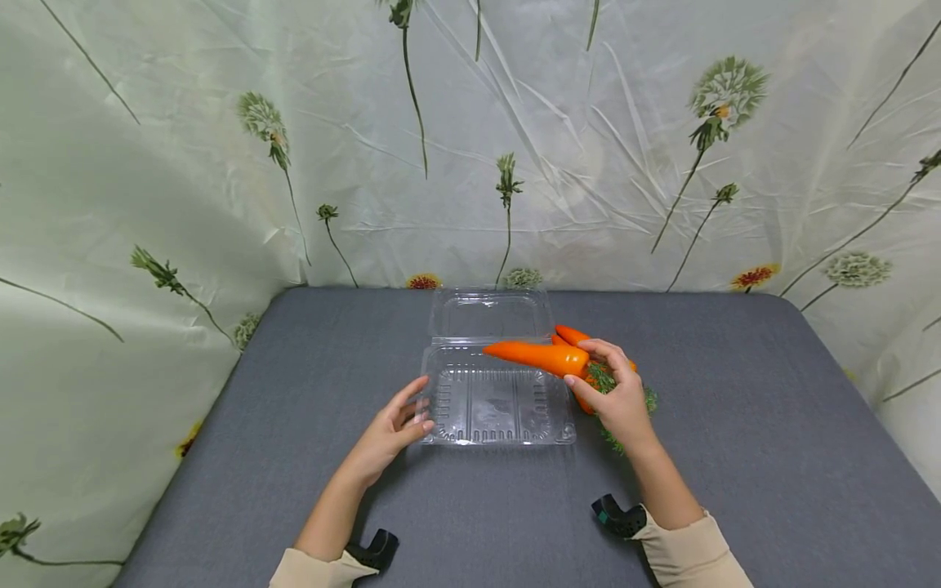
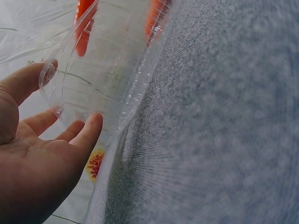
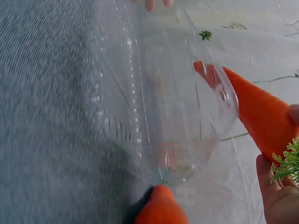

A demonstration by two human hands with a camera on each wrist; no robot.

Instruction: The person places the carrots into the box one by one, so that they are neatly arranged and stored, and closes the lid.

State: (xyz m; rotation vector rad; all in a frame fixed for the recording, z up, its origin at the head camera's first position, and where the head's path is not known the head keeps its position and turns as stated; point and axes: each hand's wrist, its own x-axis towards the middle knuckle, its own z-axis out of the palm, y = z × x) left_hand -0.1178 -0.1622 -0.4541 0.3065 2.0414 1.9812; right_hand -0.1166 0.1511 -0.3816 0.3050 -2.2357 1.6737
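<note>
My right hand [image 1: 621, 400] holds an orange carrot [image 1: 532, 354] by its thick leafy end, thumb on one side and fingers on the other. The carrot lies sideways above the clear plastic container [image 1: 492, 441], its tip pointing left. That container sits with its hinged lid [image 1: 490, 314] folded back. At its left rim is my left hand [image 1: 385, 437], fingers spread and fairly straight, touching the rim and side wall. In the left wrist view, the fingertips [image 2: 95, 120] are right at the clear wall. More carrots [image 1: 572, 333] with green tops lie right of the container, partly behind my right hand.
A grey cloth-covered table [image 1: 309, 384] extends around the container. Behind it hangs a pale curtain [image 1: 588, 163] printed with dandelions. Black devices [image 1: 617, 516] are strapped at both wrists, by the beige sleeves.
</note>
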